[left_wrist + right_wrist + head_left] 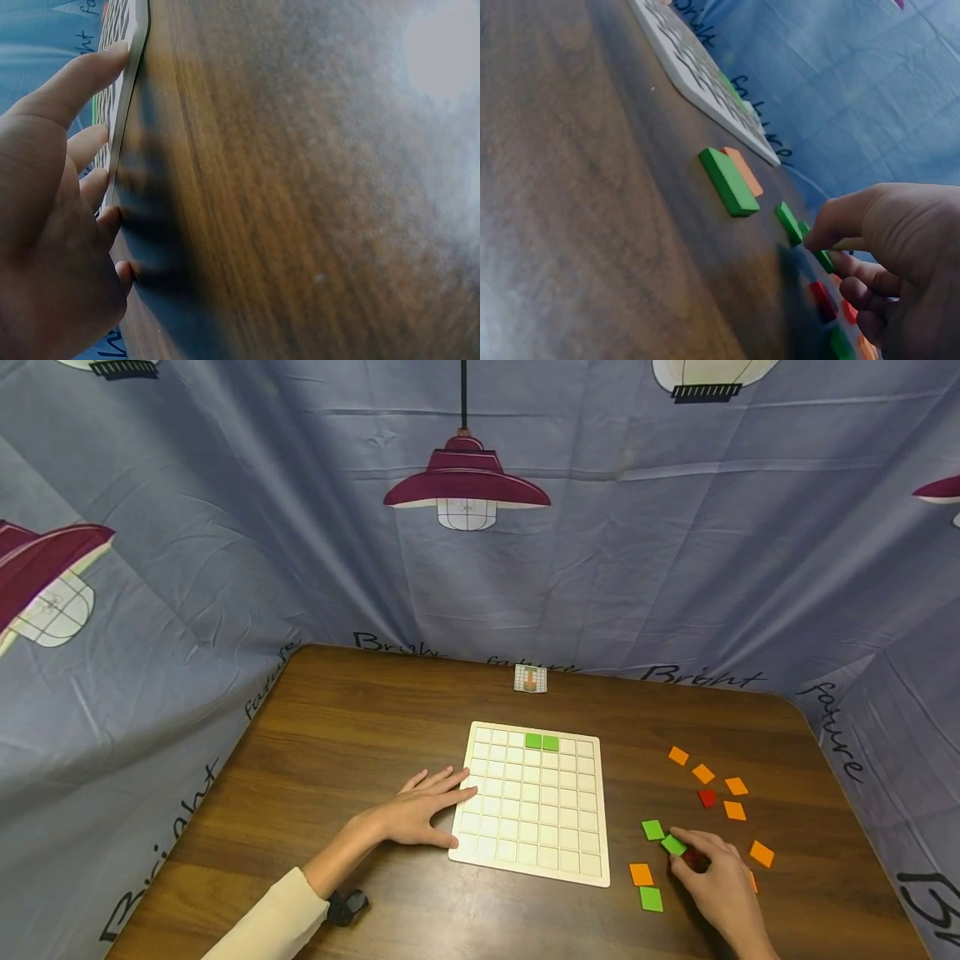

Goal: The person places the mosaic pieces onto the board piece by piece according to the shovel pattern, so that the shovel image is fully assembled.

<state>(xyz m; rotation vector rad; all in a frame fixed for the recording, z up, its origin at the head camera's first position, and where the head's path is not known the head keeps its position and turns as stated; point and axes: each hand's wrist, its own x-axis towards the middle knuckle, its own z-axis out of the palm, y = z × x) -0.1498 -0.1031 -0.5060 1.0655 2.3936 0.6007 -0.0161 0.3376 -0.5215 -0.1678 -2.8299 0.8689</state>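
Observation:
My left hand [423, 808] rests with spread fingers along the left edge of a pale square grid board [529, 876]. In the left wrist view its thumb [82, 79] lies at the board's rim. Two green tiles [542, 742] sit side by side in the board's top row. To the right of the board, my right hand [716, 881] pinches a green square tile [674, 844] between thumb and forefinger. Just left of it lies another green tile [652, 830]. Dark red tiles [697, 860] are partly hidden under the right hand.
Several orange tiles [736, 786] and a red tile [707, 797] are scattered on the brown table [360, 710]. An orange tile [641, 874] and a green tile [651, 899] lie near the board's lower right corner. A small pattern card [530, 679] stands at the table's back edge.

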